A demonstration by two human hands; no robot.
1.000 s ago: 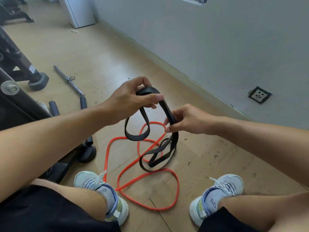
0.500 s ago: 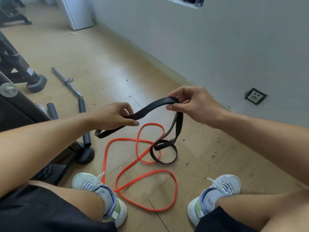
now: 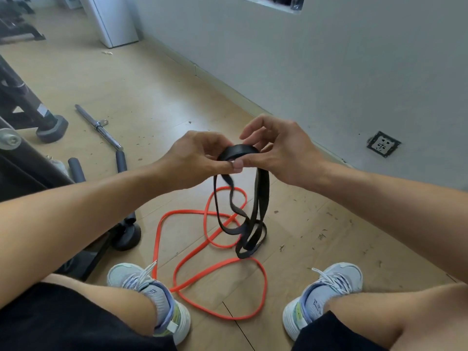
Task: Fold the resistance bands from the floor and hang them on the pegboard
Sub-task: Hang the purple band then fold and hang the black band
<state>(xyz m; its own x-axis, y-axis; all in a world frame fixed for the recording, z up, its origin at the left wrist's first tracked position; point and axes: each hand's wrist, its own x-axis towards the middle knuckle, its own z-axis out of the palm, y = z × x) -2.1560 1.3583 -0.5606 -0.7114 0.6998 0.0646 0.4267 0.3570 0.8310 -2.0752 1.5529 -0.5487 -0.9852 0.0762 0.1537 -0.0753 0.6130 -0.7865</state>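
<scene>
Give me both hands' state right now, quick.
Left hand: closed, pinching the black band at its folded top.
Right hand: holding the same fold, upper fingers loosely spread.

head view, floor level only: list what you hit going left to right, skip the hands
machine foot → chrome bar → orange band → black band → wall socket

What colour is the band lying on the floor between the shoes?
Orange resistance band, clearest in the head view.
</scene>
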